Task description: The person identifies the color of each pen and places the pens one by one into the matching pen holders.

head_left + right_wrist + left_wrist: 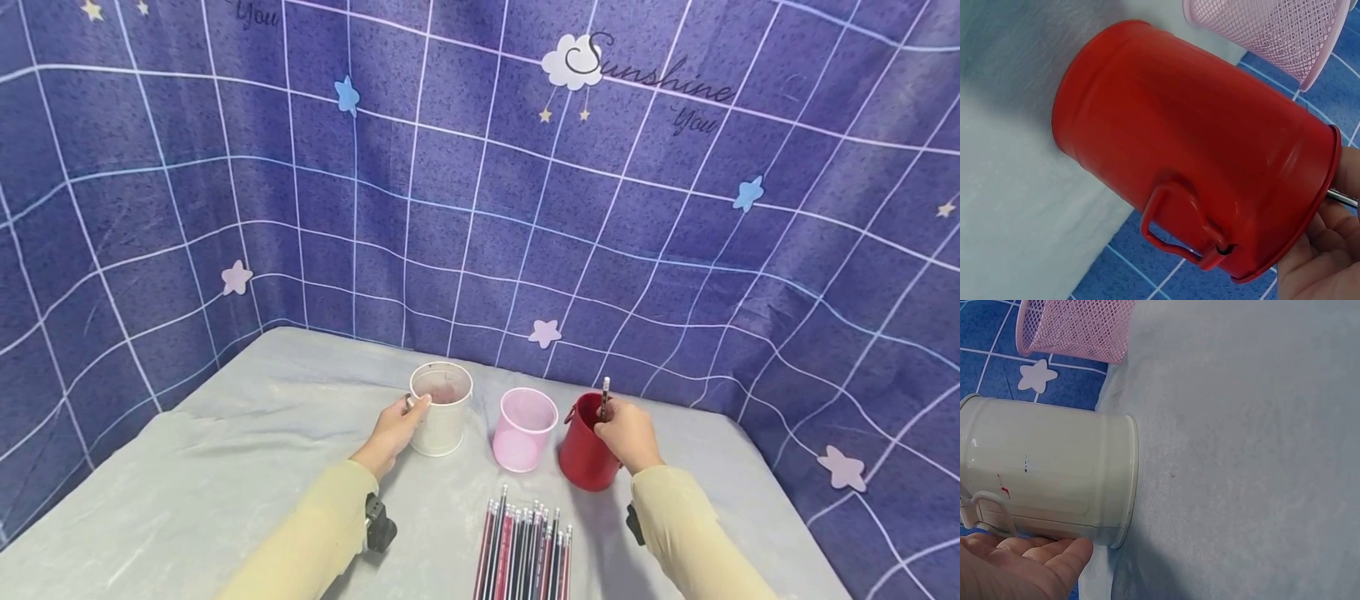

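My left hand point(393, 432) holds the cream metal bucket point(438, 429) at its left side, thumb at the rim. In the left wrist view, its fingers point(1054, 559) lie along the bucket's wall beside the small loop handle. Over at the right, my right hand point(630, 432) pinches a dark pencil point(604, 396) at the mouth of the red bucket point(585, 457). The pencil's eraser end sticks up above the rim, and its lower part is hidden inside. Fingers and pencil point(1342, 198) overlap the rim in the right wrist view.
Between the two buckets stands a pink mesh cup point(519, 446). A row of dark and red pencils point(525, 542) lies side by side at the front of the grey cloth-covered table point(300, 417). Behind hangs a blue gridded curtain point(480, 208) with stars.
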A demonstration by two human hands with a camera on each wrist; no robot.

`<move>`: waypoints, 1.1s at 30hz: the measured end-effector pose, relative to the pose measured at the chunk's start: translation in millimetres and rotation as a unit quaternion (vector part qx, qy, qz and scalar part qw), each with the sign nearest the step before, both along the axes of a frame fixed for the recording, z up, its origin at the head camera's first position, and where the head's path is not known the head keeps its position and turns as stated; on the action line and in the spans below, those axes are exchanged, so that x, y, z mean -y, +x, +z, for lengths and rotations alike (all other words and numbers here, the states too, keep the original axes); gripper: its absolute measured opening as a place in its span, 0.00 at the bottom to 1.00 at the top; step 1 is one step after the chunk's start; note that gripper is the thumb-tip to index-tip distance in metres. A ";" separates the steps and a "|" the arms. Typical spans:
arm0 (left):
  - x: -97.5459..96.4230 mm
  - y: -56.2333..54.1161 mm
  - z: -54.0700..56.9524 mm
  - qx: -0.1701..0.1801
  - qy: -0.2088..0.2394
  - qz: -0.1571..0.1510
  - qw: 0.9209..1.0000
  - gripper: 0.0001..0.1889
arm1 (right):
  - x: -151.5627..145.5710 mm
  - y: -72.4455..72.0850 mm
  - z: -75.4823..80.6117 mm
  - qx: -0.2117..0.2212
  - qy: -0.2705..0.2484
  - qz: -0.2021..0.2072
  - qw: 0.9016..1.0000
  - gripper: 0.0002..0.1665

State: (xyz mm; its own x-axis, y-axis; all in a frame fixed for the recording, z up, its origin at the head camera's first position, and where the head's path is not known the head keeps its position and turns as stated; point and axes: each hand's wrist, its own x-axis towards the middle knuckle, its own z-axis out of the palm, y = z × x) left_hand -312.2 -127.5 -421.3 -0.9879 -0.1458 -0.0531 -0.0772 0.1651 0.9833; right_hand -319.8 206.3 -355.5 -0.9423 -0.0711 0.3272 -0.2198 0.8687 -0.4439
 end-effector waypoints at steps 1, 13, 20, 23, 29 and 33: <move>0.0 -0.4 -0.4 0.001 0.003 0.001 1.000 0.32 | -0.4 -0.5 -0.4 0.003 0.000 -0.001 1.000 0.05; 0.3 -0.1 -0.7 -0.001 -0.003 0.003 1.000 0.32 | 1.1 -2.8 1.9 0.032 -0.019 -0.004 0.999 0.09; 0.1 0.6 -0.5 -0.005 -0.007 0.002 1.000 0.32 | 1.9 0.0 0.7 0.034 -0.034 -0.007 0.999 0.12; -0.1 0.3 -1.1 -0.003 -0.005 0.002 1.000 0.32 | 0.7 1.4 -0.4 0.034 -0.044 -0.008 0.998 0.13; -0.3 -0.6 -1.9 0.005 -0.008 -0.005 1.000 0.34 | -0.8 4.7 1.2 0.026 -0.066 -0.007 0.997 0.14; 1.0 -0.4 -0.8 0.006 -0.010 -0.005 1.000 0.33 | 2.7 11.0 2.6 0.008 -0.113 -0.009 0.993 0.14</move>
